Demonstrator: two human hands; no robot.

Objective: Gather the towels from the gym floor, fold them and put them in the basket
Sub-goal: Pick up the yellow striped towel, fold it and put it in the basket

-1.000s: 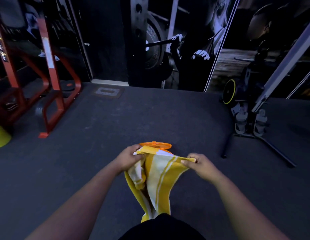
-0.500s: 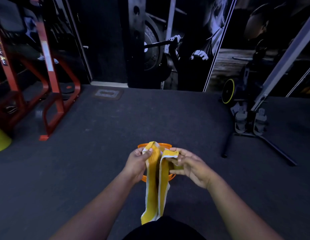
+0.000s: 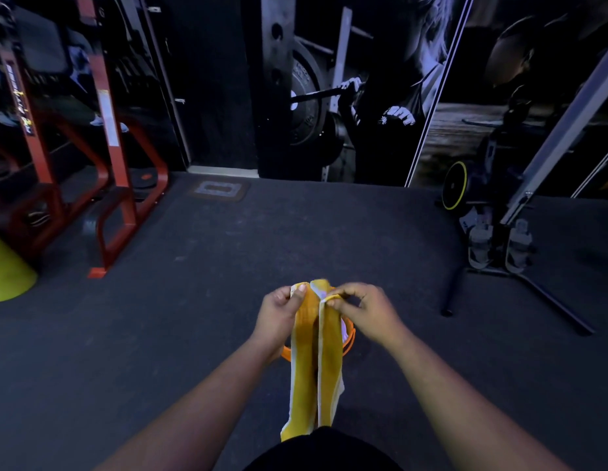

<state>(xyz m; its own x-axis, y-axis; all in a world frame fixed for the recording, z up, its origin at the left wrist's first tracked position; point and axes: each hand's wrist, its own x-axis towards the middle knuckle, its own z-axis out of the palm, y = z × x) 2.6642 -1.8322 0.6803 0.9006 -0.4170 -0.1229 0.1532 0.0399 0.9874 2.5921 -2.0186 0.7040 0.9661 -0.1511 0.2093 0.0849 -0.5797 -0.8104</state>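
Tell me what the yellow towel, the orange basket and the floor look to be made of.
Yellow towel: soft woven cloth, matte; it hangs limp in folds from both hands.
Orange basket: probably plastic; the thin rim looks smooth with a slight sheen, though most is hidden.
Floor: dark, matte and finely speckled, likely rubber matting or low carpet.

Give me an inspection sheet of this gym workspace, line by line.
Surface: dark gym floor, matted.
Job's things: yellow towel with white stripes hangs lengthwise, held up by its top edge; orange basket on the floor behind it, mostly hidden.
Clutter: yellow cone at the left edge.
Hands: left hand and right hand each pinch a top corner, close together.
Cables: nothing seen.
Surroundings: red steel rack at left, exercise machine at right, weightlifting mural on the far wall.
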